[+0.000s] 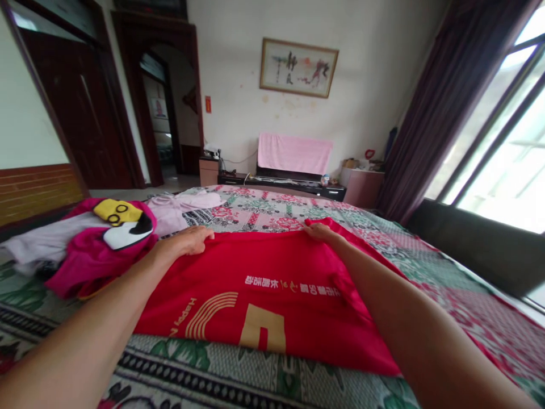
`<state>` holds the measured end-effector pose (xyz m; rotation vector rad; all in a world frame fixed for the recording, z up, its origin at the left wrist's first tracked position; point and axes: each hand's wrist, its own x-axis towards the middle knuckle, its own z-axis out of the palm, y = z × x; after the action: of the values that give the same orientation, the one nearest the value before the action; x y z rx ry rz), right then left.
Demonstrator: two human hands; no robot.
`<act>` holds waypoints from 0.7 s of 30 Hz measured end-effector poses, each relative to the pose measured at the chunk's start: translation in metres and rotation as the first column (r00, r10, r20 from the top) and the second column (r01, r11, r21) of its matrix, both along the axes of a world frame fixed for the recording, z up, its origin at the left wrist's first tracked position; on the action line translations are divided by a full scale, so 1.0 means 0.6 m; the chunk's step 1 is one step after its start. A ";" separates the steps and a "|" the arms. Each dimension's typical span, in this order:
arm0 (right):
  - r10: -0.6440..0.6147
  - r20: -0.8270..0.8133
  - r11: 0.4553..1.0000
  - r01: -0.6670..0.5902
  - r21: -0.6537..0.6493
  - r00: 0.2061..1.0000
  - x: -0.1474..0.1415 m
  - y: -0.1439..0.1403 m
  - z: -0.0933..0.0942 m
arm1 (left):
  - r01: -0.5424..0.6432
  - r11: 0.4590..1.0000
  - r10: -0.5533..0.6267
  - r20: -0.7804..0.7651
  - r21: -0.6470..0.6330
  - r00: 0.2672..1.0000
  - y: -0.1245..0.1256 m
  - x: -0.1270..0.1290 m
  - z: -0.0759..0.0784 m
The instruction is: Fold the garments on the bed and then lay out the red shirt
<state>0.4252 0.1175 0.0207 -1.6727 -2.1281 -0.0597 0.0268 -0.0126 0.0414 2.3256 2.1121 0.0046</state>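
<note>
Red shirt (pixel 272 295) lies flat on the bed (pixel 221 375), gold print facing up, near the bed's near edge. Left hand (pixel 187 240) pinches the shirt's far left corner, fingers curled on the cloth. Right hand (pixel 320 232) pinches the far right corner likewise. Both arms outstretched. Magenta garment with yellow patch (pixel 106 238) sits toward the bed's left edge, just beside the shirt.

Smooth, matt red cloth shirt (pixel 264 295) with gold and white printed lettering, flat on a woven floral bedspread (pixel 264 380) of coarse, ribbed weave. Near the bedspread's left edge, soft magenta fleece garment (pixel 91 258) with yellow, white and black patches. Beyond the far edge, pink terry towel (pixel 294 153), glossy dark wooden door (pixel 80 108).
</note>
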 end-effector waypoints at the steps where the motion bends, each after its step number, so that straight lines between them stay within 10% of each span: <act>1: -0.024 0.015 0.999 0.024 -0.026 1.000 0.002 0.000 0.003 | 0.006 1.000 -0.006 0.009 0.019 1.000 -0.001 -0.001 -0.001; 10: 0.019 0.107 0.998 -0.025 0.056 0.994 0.090 -0.063 0.062 | -0.042 0.982 0.051 -0.040 0.186 0.998 -0.004 -0.010 0.004; 21: 0.123 0.303 0.979 -0.166 0.120 0.945 0.120 -0.146 0.031 | -0.113 0.981 0.126 -0.076 0.160 0.989 -0.021 -0.023 0.025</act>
<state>0.4972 0.0299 0.0391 -1.4946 -2.3938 -0.4341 0.0128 -0.0253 0.0566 2.3141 2.3718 0.0732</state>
